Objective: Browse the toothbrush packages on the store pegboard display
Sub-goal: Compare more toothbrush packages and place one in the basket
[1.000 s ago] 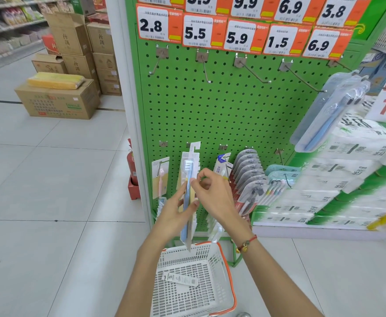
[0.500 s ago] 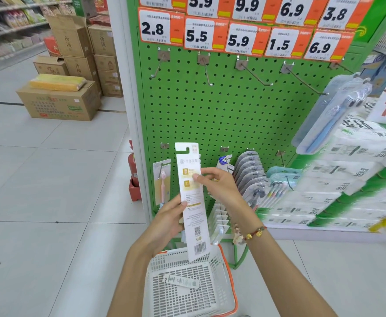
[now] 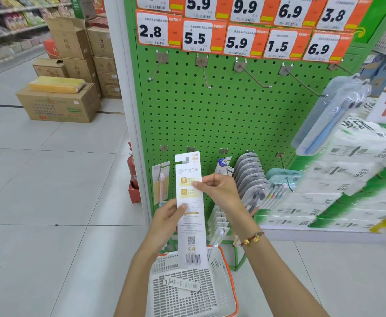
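Observation:
A tall white toothbrush package (image 3: 190, 225) stands upright in front of the green pegboard (image 3: 221, 115), its printed back with barcode facing me. My left hand (image 3: 168, 221) grips its left edge at mid-height, thumb on the card. My right hand (image 3: 219, 191) pinches the right edge higher up. More toothbrush packages hang on the lower hooks: a pink one (image 3: 161, 186) at left, a grey stack (image 3: 250, 175) at right, and white ones (image 3: 219, 221) low down.
A white plastic basket (image 3: 221, 291) with an orange rim stands on the floor below my hands, a small box (image 3: 181, 283) inside. Upper hooks are bare under price tags (image 3: 196, 36). Blue toothbrush packs (image 3: 329, 115) hang at right above tissue packs. Cardboard boxes (image 3: 58, 104) sit on the aisle floor at left.
One second ago the package showed its blue brush edge-on; I have turned it so the printed back faces me and lifted it slightly. Both hands still hold it.

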Demonstrator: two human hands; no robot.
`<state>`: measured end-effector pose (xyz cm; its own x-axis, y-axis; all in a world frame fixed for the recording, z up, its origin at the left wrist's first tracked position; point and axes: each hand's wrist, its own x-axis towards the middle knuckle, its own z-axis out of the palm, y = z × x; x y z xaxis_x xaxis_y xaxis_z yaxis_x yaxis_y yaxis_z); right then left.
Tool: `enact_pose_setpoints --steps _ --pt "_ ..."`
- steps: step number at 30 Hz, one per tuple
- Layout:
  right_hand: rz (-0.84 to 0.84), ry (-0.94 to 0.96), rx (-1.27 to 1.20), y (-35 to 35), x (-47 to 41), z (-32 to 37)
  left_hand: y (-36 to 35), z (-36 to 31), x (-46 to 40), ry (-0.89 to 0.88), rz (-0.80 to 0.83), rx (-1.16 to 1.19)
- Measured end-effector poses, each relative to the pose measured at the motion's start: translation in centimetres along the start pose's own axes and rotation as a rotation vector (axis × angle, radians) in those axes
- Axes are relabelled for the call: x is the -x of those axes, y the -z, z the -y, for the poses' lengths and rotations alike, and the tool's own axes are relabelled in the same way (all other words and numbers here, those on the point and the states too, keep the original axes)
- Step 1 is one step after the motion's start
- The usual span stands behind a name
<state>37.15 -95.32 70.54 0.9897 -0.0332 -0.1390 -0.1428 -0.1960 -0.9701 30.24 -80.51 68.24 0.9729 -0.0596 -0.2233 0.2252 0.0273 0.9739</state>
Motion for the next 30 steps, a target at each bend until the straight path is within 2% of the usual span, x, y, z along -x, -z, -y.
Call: enact_pose_setpoints --steps 8,13,18,23,30 --pt "-0.022 0.005 0.060 -0.1 -0.4 -2.0 0.0 0.7 0.1 0.052 0.040 0.018" --pt "-0.066 0.081 0.113 -0.4 0.1 -3.2 -0.2 0.3 -0.2 0.037 0.016 0.053" --pt "0.091 0.101 0.121 -0.1 1.0 -3.4 -0.2 0.3 -0.4 0.024 -0.164 0.175" --pt "0.276 -0.004 0.191 0.3 1.4 -3.6 0.7 0.4 -0.5 -0.034 -0.403 0.346" --pt "0.302 -0.021 0.224 -0.2 1.1 -4.0 1.0 0.2 -0.4 -0.036 -0.499 0.375"
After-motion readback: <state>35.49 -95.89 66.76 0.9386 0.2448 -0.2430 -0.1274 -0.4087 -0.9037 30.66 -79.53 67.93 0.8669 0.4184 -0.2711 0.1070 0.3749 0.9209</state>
